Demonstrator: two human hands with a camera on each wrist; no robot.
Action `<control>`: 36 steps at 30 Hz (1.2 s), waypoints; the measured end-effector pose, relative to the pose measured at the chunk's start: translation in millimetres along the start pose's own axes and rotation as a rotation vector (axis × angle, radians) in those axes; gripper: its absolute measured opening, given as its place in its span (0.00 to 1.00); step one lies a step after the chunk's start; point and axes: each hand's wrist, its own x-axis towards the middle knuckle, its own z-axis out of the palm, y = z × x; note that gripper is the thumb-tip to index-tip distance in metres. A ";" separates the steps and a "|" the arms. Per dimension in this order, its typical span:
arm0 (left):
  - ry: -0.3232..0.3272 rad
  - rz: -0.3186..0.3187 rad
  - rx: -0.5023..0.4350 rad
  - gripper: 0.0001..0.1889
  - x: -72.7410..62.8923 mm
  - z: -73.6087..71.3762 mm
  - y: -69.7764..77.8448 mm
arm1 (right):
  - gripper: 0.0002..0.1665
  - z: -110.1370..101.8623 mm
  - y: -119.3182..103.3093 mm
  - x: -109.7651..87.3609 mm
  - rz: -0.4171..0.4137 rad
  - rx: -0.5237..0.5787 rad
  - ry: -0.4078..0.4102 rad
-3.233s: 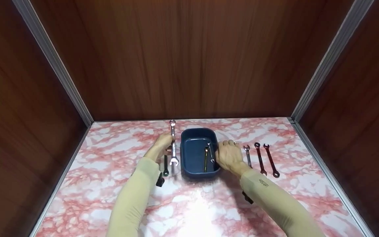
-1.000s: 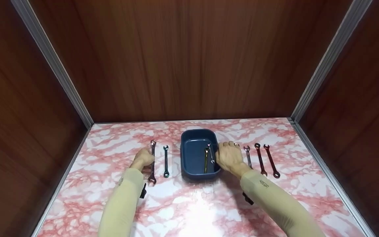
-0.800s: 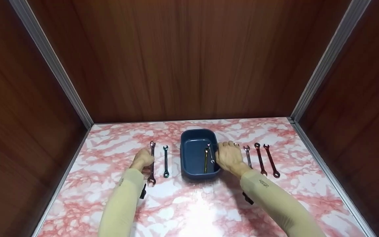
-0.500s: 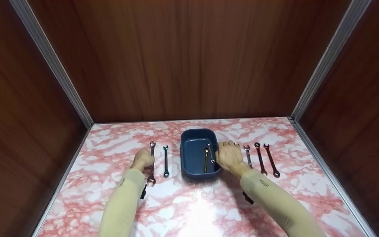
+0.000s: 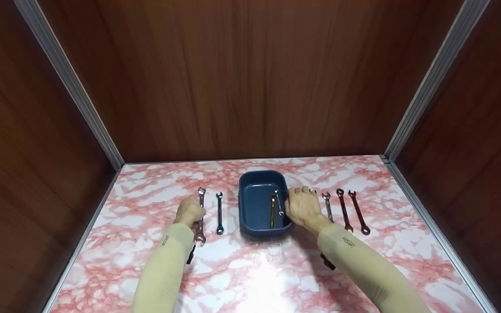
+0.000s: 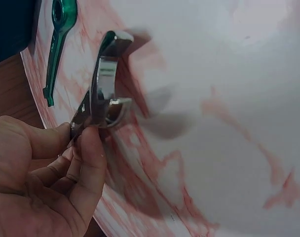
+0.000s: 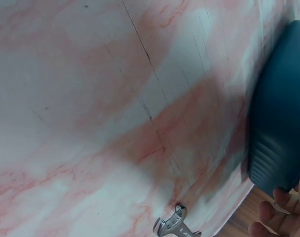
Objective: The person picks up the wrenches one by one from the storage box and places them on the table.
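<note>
My left hand pinches a large silver combination wrench left of the green wrench. In the left wrist view, thumb and fingertips grip the wrench's shaft, and its open-end head stands on edge close over the table, casting a shadow. My right hand holds the right rim of a dark blue bin, fingers curled and thumb hidden. Inside the bin lie a gold wrench and a small silver wrench.
Right of my right hand lie a silver wrench and two red wrenches, one nearer and one farther out. Another wrench end peeks out behind the hand. Brown panels enclose the pink marbled table at back and sides.
My left hand has carried the silver wrench left from beside the bin and lowered it left of the green wrench, uncovering that one. My right hand stays at the bin.
</note>
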 end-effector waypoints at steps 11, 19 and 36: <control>0.019 -0.001 0.031 0.04 -7.0 -0.6 4.4 | 0.18 -1.4 0.3 1.4 0.003 -0.006 -0.013; 0.019 0.012 0.004 0.02 -15.1 -2.2 6.2 | 0.18 -2.6 -0.6 2.4 0.021 0.007 -0.053; 0.056 0.041 0.111 0.04 -15.7 -2.5 7.2 | 0.16 1.0 0.9 0.4 -0.001 0.018 0.004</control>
